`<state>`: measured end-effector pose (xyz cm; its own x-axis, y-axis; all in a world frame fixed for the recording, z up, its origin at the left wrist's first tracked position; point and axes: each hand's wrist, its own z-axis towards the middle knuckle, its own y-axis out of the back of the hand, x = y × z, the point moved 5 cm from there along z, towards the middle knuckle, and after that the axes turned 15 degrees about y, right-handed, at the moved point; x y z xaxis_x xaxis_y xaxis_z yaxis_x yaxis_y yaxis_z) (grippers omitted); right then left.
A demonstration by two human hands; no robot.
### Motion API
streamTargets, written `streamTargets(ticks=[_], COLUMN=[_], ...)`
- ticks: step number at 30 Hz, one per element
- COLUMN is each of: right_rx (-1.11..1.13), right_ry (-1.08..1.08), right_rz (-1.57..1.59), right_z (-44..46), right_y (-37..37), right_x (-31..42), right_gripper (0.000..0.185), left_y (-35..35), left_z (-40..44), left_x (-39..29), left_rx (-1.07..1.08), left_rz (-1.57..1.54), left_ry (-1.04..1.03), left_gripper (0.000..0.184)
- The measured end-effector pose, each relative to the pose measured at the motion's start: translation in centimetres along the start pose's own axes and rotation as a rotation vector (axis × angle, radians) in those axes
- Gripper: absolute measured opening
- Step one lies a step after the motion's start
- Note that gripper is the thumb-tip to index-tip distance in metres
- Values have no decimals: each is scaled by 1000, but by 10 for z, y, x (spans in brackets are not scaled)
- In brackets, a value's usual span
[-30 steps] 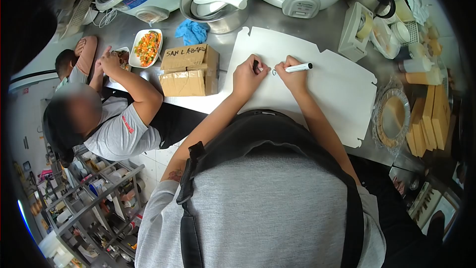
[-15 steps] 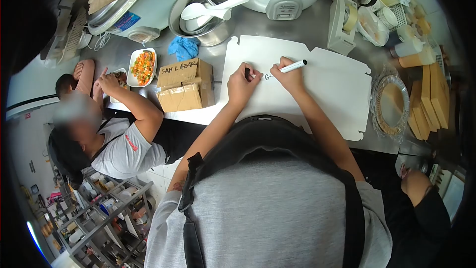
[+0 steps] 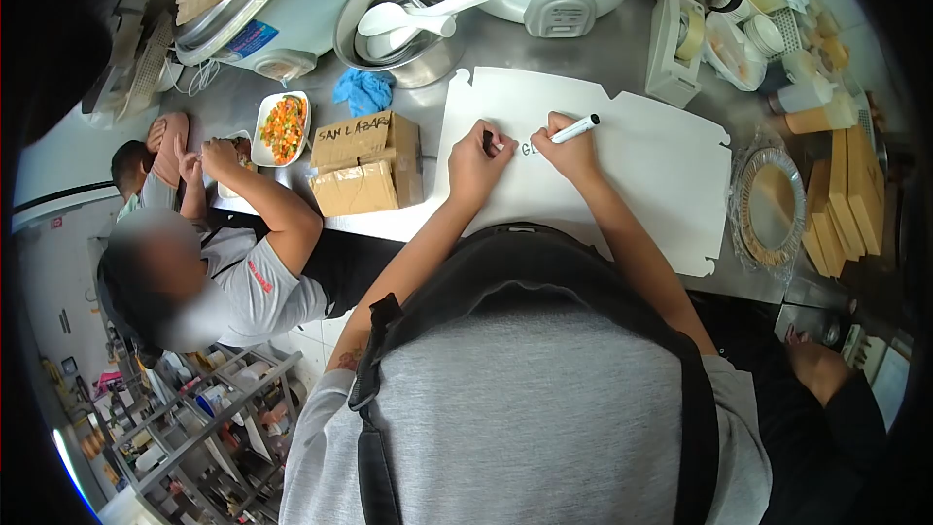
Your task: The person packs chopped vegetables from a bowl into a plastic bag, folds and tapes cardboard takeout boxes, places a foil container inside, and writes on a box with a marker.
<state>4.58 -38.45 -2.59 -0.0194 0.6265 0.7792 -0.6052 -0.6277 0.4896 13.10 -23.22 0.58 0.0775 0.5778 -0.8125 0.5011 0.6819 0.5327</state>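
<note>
A large white sheet of cardboard (image 3: pixel 632 185) with notched edges lies flat in front of me. My right hand (image 3: pixel 571 151) is closed around a white marker (image 3: pixel 580 128) with a black end, its writing tip hidden by my fingers. Just left of that hand, black letters starting with "G" stand on the cardboard. My left hand (image 3: pixel 476 170) rests on the sheet's left part, its fingers curled around a small black marker cap (image 3: pixel 488 143), partly covered.
Left of the sheet sits a taped cardboard box (image 3: pixel 355 196) marked "SAN LAZARO". Beyond it are a dish of diced vegetables (image 3: pixel 282 131), a blue cloth (image 3: pixel 363 90), a metal pot (image 3: pixel 428 68) and a rice cooker (image 3: pixel 559 0). A co-worker (image 3: pixel 262 272) stands at left, wrapped rings (image 3: pixel 743 204) at right.
More black lettering has appeared after the "G", and my right hand with the marker has shifted very slightly. The co-worker's hands and head have moved a little.
</note>
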Motion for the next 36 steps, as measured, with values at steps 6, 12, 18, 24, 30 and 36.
streamTargets(ticks=[6,12,18,24,30,36], right_rx=[-106,-131,-84,-138,-199,-117], right_ry=[-41,-64,-7,-84,-98,-75], right_rz=[-5,10,-12,35,67,114], right_z=[-4,-2,-4,-3,-5,-5], right_y=[2,6,3,8,21,27], right_x=[-7,3,-6,2,-12,-5], right_gripper=[28,28,27,28,28,28], left_y=[0,-3,-3,-3,-5,-9], left_z=[0,1,1,0,0,3], left_x=[2,4,5,4,0,6], left_rx=[-4,-12,1,0,13,32], left_rz=[-7,-18,-1,-3,-18,-55], left_ry=[-6,-15,-1,-5,-21,-21], left_gripper=[32,32,29,27,27,28])
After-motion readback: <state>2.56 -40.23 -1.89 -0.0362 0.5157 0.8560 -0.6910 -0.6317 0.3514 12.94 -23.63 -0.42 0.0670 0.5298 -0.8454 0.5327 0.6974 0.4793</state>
